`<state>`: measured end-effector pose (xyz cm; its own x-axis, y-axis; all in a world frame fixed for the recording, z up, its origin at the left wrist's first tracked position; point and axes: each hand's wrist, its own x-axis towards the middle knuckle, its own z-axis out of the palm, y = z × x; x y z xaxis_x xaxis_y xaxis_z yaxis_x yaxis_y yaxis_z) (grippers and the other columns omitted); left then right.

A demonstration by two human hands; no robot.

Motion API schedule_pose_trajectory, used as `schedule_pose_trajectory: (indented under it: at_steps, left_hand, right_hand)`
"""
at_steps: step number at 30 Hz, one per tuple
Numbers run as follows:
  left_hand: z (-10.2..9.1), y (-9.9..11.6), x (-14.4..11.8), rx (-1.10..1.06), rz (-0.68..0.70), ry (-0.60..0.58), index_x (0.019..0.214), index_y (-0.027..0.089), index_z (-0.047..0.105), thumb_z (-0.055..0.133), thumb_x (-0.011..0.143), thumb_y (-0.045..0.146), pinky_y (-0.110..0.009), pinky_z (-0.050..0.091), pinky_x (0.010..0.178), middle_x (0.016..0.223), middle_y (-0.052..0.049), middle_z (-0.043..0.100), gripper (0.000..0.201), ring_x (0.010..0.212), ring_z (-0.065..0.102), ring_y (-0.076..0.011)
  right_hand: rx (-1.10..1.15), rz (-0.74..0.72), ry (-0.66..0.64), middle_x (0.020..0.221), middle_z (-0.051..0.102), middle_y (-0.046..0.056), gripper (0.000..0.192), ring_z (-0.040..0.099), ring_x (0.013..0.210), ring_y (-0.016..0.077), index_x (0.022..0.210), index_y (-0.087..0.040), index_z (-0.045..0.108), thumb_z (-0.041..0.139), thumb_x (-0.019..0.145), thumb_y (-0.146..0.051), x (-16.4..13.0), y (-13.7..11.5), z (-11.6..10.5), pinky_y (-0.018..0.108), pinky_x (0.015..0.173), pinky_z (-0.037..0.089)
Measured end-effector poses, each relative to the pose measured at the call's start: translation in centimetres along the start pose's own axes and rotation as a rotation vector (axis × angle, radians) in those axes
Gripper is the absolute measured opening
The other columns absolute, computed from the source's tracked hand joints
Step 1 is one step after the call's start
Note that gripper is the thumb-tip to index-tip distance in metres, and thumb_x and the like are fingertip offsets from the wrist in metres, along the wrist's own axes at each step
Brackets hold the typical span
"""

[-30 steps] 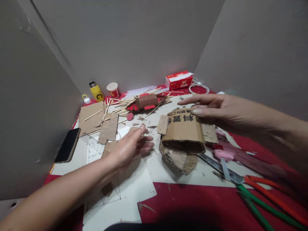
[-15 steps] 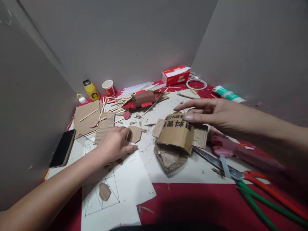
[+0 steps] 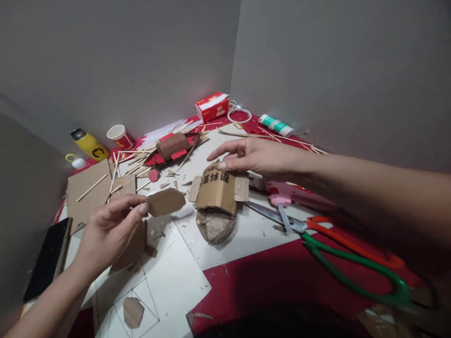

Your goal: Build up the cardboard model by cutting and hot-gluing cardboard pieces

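Between the thumb and fingers of my left hand (image 3: 114,225) is a small flat cardboard piece (image 3: 166,202) with cut corners, lifted above the paper. My right hand (image 3: 243,154) grips the far edge of the roof on a cardboard boat (image 3: 215,199), its thumb on top and index finger stretched beyond; the other fingertips are partly hidden. This boat has a curved roof with black printed characters, corrugated side flaps and a pointed near end. Under my left hand lies another cardboard piece (image 3: 132,249). A small cut cardboard piece (image 3: 133,312) rests on the drawn paper (image 3: 172,281).
Large scissors (image 3: 299,227) with orange and green handles lie right of the boat, near a pink glue gun (image 3: 282,190). Behind stand a red-and-brown model boat (image 3: 172,148), wooden sticks (image 3: 132,157), a paper cup (image 3: 120,136), a yellow bottle (image 3: 90,144) and tissues (image 3: 212,107). A phone (image 3: 47,258) lies left.
My left hand has picked up the flat cardboard piece and raised it toward the boat. My right hand remains at the boat's roof. The view has turned right.
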<state>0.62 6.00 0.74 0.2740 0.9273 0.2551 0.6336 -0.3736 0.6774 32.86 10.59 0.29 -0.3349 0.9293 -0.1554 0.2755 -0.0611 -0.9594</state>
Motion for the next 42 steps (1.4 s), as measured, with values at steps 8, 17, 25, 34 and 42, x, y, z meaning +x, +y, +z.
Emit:
schedule_pose_trajectory:
  at_steps: [8, 17, 25, 34, 42]
  left_hand:
    - [2.2, 2.0, 1.4, -0.144, 0.180, -0.156, 0.091, 0.026, 0.075, 0.070, 0.084, 0.022, -0.024, 0.054, 0.073, 0.086, 0.000, 0.073, 0.010, 0.078, 0.068, -0.0137]
    - [3.1, 2.6, 2.7, -0.105, 0.457, -0.185, 0.094, 0.027, 0.073, 0.068, 0.083, 0.014, -0.029, 0.055, 0.080, 0.086, 0.000, 0.074, 0.017, 0.083, 0.068, -0.0158]
    - [4.7, 2.2, 2.5, -0.052, 0.415, -0.198, 0.088, 0.023, 0.073, 0.070, 0.083, 0.020, -0.026, 0.054, 0.069, 0.081, -0.002, 0.075, 0.007, 0.073, 0.069, -0.0153]
    - [4.7, 2.2, 2.6, -0.020, 0.461, -0.212, 0.087, 0.023, 0.073, 0.068, 0.085, 0.021, -0.028, 0.057, 0.070, 0.079, -0.003, 0.075, 0.005, 0.074, 0.071, -0.0176]
    - [3.6, 1.6, 1.7, -0.082, 0.385, -0.153, 0.096, 0.025, 0.073, 0.067, 0.083, 0.016, -0.031, 0.060, 0.078, 0.093, -0.004, 0.077, 0.016, 0.084, 0.073, -0.0193]
  right_hand:
    - [0.057, 0.015, 0.075, 0.087, 0.072, 0.004, 0.012, 0.068, 0.082, 0.0227, 0.088, -0.026, 0.070, 0.069, 0.076, -0.024, 0.9, -0.6, 0.5, 0.036, 0.071, 0.056]
    - [0.029, -0.038, 0.064, 0.082, 0.071, 0.001, 0.012, 0.065, 0.080, 0.0191, 0.083, -0.027, 0.072, 0.072, 0.074, -0.020, 1.4, -0.4, 0.2, 0.030, 0.068, 0.051]
    - [0.141, 0.016, 0.068, 0.071, 0.068, -0.001, 0.011, 0.062, 0.067, 0.0151, 0.079, -0.025, 0.070, 0.071, 0.074, -0.015, 1.6, -0.4, 0.8, 0.027, 0.061, 0.048]
    - [0.123, 0.019, 0.065, 0.071, 0.068, -0.001, 0.011, 0.064, 0.067, 0.0162, 0.079, -0.024, 0.070, 0.072, 0.073, -0.015, 1.6, -0.6, 0.9, 0.028, 0.063, 0.048]
    - [-0.051, -0.037, 0.107, 0.078, 0.069, 0.000, 0.012, 0.064, 0.074, 0.0164, 0.085, -0.025, 0.070, 0.066, 0.078, -0.016, 1.0, -1.1, 1.1, 0.027, 0.066, 0.049]
